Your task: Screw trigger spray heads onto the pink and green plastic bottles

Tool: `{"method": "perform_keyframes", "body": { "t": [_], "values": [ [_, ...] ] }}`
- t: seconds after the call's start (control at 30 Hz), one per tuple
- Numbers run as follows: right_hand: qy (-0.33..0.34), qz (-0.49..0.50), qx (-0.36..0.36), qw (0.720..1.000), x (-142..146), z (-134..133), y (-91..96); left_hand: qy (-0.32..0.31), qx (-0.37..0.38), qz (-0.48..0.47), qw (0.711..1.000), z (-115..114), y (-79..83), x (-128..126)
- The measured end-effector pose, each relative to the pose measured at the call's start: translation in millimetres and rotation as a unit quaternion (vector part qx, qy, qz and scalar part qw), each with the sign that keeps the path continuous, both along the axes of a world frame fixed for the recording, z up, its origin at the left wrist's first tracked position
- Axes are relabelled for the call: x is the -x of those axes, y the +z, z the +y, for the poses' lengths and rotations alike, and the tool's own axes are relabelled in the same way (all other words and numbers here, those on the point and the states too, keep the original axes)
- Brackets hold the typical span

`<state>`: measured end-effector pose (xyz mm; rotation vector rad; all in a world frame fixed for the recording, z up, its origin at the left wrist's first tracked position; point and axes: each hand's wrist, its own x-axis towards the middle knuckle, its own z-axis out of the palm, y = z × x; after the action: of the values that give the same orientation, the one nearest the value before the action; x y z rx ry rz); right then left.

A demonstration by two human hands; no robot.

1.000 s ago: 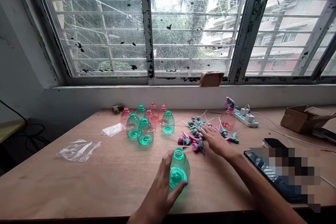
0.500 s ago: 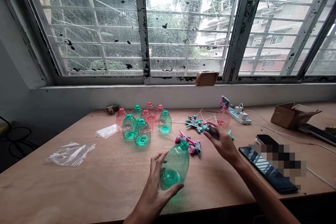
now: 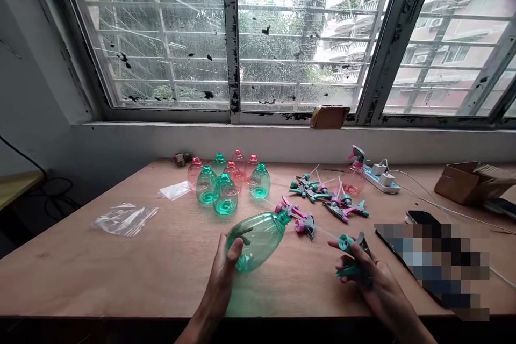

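My left hand (image 3: 221,279) is closed round the base of a clear green plastic bottle (image 3: 260,237), tilted with its open neck pointing up and right. My right hand (image 3: 368,285) grips a teal and grey trigger spray head (image 3: 351,254), whose thin white tube reaches left toward the bottle's neck. Both are held just above the wooden table (image 3: 133,274) near its front edge. More spray heads (image 3: 322,201) lie in a loose heap beyond my hands.
Several green and pink bottles (image 3: 228,183) stand grouped at the back centre. A pink bottle with a spray head fitted (image 3: 355,174) stands by a white power strip (image 3: 382,178). Plastic bags (image 3: 124,219) lie left. A phone (image 3: 419,219) and a cardboard box (image 3: 463,180) sit right.
My right hand picked a spray head from the heap and drew it back toward me. My left hand lifted the green bottle and tipped it so its neck points right.
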<state>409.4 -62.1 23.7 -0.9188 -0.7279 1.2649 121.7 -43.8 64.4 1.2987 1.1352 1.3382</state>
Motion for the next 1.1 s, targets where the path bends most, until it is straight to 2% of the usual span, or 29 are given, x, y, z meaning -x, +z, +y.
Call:
{"method": "perform_keyframes", "body": {
  "t": [0.17, 0.27, 0.5, 0.73, 0.93, 1.03, 1.1],
  "values": [
    [-0.013, -0.013, -0.040, 0.999, 1.7, 0.4, -9.0, 0.006, 0.003, -0.001, 1.000, 2.1, -3.1, -2.2],
    [0.007, -0.036, -0.038, 0.999, 1.7, 0.2, -13.0, 0.016, 0.007, 0.002, 1.000, 2.6, -4.3, -2.9],
    [0.001, -0.029, -0.033, 0.999, 0.2, -1.6, -10.9, 0.055, 0.032, -0.021, 0.998, 6.0, -6.7, -2.3],
    [0.012, -0.054, -0.031, 0.998, 1.9, -2.1, -13.2, 0.032, 0.043, -0.001, 0.999, 8.3, -11.1, -0.2],
    [0.004, -0.047, -0.027, 0.999, 0.0, -1.0, -12.6, 0.055, 0.063, -0.020, 0.996, 10.4, -18.1, 2.4],
    [0.005, -0.073, -0.031, 0.997, 2.2, 0.2, -14.6, 0.031, 0.059, -0.018, 0.998, 11.6, -18.1, 3.7],
    [0.008, -0.086, -0.036, 0.996, 3.8, 0.4, -16.4, -0.009, 0.049, 0.008, 0.999, 12.1, -18.2, 4.3]
  ]
}}
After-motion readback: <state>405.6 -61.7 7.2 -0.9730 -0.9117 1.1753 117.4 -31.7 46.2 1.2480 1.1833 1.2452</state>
